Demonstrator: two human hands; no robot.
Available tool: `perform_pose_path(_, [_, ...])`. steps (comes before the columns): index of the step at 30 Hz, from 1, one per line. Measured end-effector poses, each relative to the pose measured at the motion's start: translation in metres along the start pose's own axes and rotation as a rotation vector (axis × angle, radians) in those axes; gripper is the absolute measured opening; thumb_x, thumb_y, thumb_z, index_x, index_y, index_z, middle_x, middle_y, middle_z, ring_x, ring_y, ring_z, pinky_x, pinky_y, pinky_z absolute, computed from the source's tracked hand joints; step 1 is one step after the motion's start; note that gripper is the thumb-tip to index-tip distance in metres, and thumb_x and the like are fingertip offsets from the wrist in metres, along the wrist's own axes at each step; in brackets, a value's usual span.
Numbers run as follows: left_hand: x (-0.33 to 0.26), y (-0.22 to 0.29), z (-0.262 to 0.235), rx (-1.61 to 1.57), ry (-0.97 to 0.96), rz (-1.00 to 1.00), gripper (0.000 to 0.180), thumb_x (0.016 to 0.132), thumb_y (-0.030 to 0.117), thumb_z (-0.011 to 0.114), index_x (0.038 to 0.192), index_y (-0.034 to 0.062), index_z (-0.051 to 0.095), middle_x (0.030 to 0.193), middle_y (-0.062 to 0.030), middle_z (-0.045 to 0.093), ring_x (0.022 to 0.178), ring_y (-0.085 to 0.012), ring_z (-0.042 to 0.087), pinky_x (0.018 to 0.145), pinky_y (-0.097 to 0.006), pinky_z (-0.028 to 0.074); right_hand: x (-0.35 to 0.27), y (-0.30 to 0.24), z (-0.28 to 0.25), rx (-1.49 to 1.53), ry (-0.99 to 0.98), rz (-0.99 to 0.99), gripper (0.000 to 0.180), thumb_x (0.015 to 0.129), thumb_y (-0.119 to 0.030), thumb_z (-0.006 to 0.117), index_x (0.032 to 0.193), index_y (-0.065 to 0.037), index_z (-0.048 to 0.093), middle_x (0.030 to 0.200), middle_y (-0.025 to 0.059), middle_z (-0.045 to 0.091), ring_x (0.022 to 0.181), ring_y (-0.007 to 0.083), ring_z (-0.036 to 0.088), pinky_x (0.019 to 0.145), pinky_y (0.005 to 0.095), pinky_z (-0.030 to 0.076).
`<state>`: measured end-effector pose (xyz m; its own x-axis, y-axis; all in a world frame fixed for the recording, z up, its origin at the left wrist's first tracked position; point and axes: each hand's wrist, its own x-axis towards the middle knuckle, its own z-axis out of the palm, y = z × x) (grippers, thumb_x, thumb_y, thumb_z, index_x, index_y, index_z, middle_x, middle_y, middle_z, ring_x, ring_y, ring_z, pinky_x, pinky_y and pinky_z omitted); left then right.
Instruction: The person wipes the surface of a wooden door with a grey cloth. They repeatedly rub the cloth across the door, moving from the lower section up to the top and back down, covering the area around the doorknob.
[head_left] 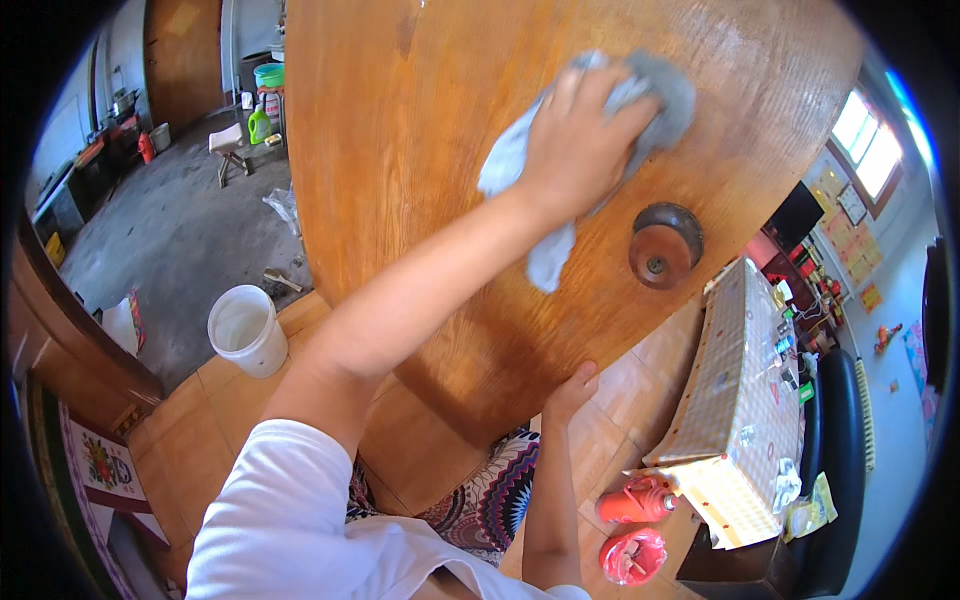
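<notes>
Cloth (665,95) lies bunched under our left hand (575,150), whose fingers clamp it flat against the door (400,150); we note the knob (665,245) just beside, lower right, while our right hand (570,388) grips the door's bottom edge.

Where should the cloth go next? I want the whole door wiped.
Probably down and right, onto the round door knob. The left hand presses the grey cloth against the wooden door just above-left of it, while the right hand steadies the door's edge.
</notes>
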<state>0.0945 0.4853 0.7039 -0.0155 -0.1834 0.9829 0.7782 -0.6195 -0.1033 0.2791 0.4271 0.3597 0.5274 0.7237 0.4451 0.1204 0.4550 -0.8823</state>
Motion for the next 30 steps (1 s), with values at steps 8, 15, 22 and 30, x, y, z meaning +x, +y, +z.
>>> perform_pose_path(8, [-0.163,0.014,-0.068,-0.168,-0.376,-0.141,0.038,0.067,0.0,0.072,0.103,0.0123,0.068,0.123,-0.0136,0.06,0.108,-0.0375,0.058,0.087,-0.047,0.049,-0.009,-0.012,-0.002,0.003,-0.04,-0.009,0.064,0.108,-0.041,0.049,0.141,0.014,0.046,0.139,0.0259,0.057,0.125,0.0355,0.055,0.11,0.0419,0.041])
perform_pose_path(15, [0.057,-0.008,-0.005,-0.113,-0.101,-0.256,0.037,0.072,0.002,0.067,0.108,0.0124,0.071,0.114,-0.0155,0.061,0.111,-0.0389,0.057,0.09,-0.05,0.046,0.005,-0.013,0.005,-0.042,-0.037,-0.055,0.062,0.108,-0.041,0.049,0.139,0.013,0.049,0.137,0.025,0.059,0.125,0.0357,0.056,0.109,0.0413,0.041])
perform_pose_path(22, [-0.059,-0.007,-0.019,-0.144,-0.103,-0.236,0.038,0.067,-0.004,0.071,0.102,0.0088,0.065,0.114,-0.0177,0.057,0.11,-0.0438,0.056,0.092,-0.05,0.048,0.007,0.005,-0.007,-0.069,-0.063,-0.054,0.067,0.107,-0.046,0.049,0.139,0.012,0.049,0.136,0.0259,0.059,0.126,0.0359,0.057,0.108,0.0415,0.042])
perform_pose_path(30, [-0.122,-0.01,-0.049,-0.121,-0.309,-0.337,0.03,0.07,-0.003,0.067,0.099,0.0059,0.061,0.109,-0.017,0.055,0.108,-0.0416,0.056,0.089,-0.047,0.047,0.008,-0.006,0.003,-0.051,0.009,-0.089,0.06,0.109,-0.044,0.045,0.128,0.012,0.055,0.124,0.0189,0.063,0.113,0.0281,0.058,0.1,0.0391,0.045])
